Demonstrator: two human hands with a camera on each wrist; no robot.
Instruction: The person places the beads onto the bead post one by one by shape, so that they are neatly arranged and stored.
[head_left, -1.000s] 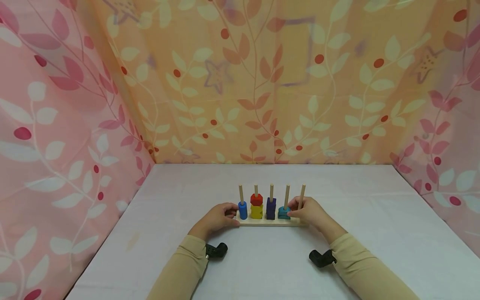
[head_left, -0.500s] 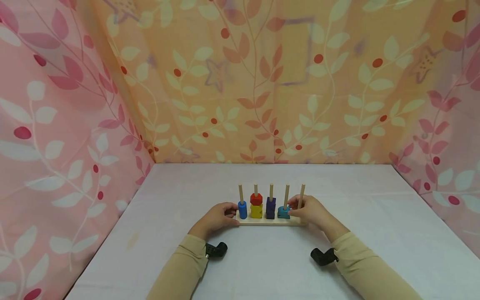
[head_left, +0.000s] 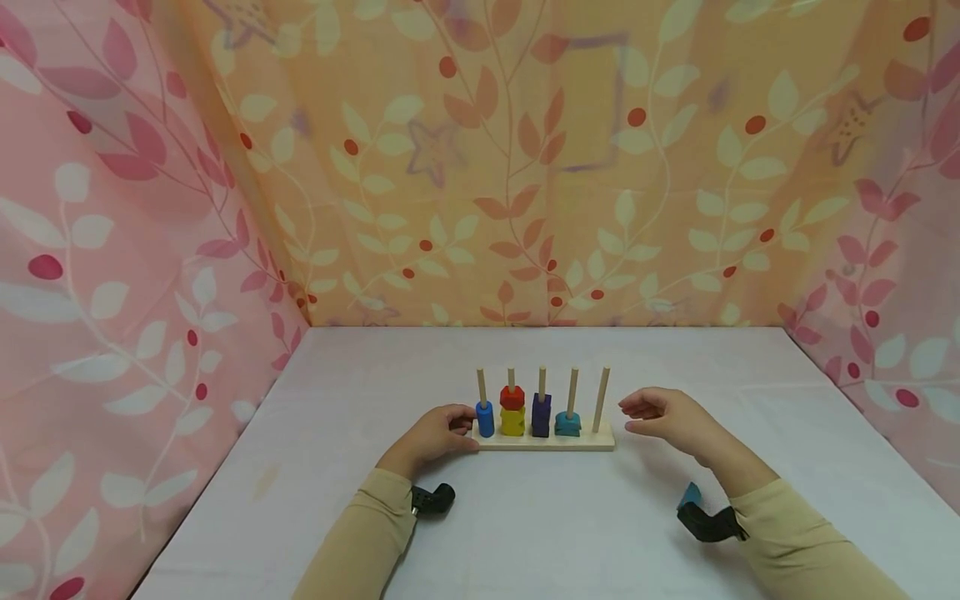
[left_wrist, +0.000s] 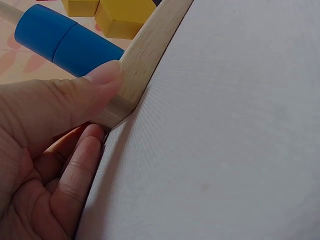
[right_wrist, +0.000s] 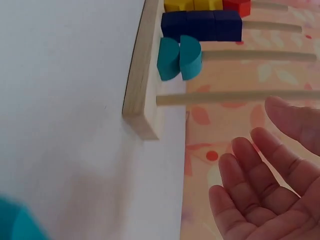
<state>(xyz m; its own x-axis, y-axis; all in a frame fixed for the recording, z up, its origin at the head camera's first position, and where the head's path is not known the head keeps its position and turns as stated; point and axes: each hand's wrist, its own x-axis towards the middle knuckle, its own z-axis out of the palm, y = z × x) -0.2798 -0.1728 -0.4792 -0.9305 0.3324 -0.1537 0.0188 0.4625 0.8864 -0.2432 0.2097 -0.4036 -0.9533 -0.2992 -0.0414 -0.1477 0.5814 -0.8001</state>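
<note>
A wooden peg stacker [head_left: 546, 445] with several upright pegs stands on the white table. My left hand [head_left: 435, 435] grips its left end, thumb on the front edge and fingers curled behind. From left, its pegs carry blue cylinders [left_wrist: 65, 40], yellow blocks [head_left: 513, 422] topped by a red one [head_left: 512, 397], dark blue blocks [right_wrist: 200, 26], and two teal half-round pieces [right_wrist: 180, 59]. The rightmost peg [head_left: 602, 400] is bare. My right hand [head_left: 667, 421] hovers right of the stacker, fingers loosely bent and holding nothing.
A loose teal piece [head_left: 690, 496] lies on the table, partly hidden by the black camera [head_left: 708, 525] on my right wrist. Floral curtains [head_left: 525, 167] rise along the back and sides of the table [head_left: 375, 358].
My right hand has let go of the teal piece on its peg and moved right, away from the stacker. A loose teal piece now shows by that wrist. My left hand stays put.
</note>
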